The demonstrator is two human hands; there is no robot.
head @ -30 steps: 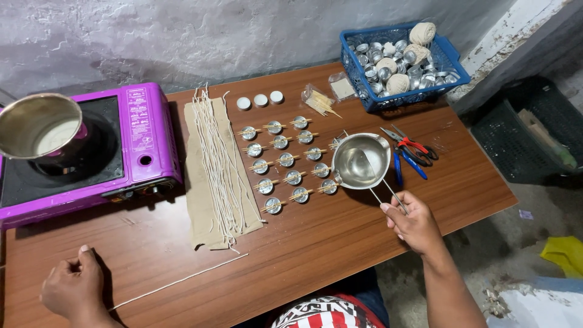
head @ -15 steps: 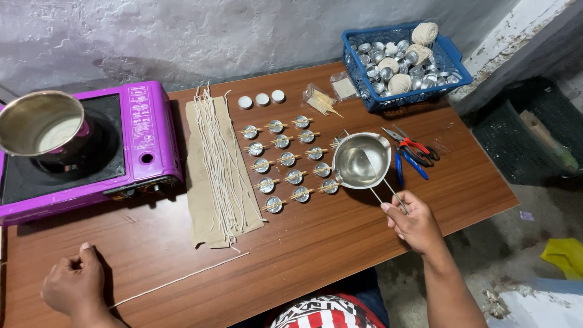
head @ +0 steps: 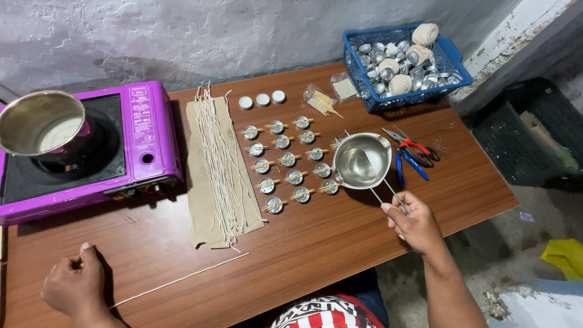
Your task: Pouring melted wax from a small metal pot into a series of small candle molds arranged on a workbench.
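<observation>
Steel ladle [head: 362,161] in right hand's [head: 415,226] clenched fingers; left hand [head: 74,287] pinches white wick [head: 182,279]; clear packet [head: 345,87] beside blue basket [head: 453,56].

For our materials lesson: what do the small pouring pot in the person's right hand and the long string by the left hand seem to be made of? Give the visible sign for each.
Small pouring pot: polished metal, probably steel; its bowl is shiny and mirror-like, and the right hand grips a thin wire handle.
Long string: pale, matte fibre, likely cotton; whether it is coated cannot be told. The left hand holds its end.
</observation>
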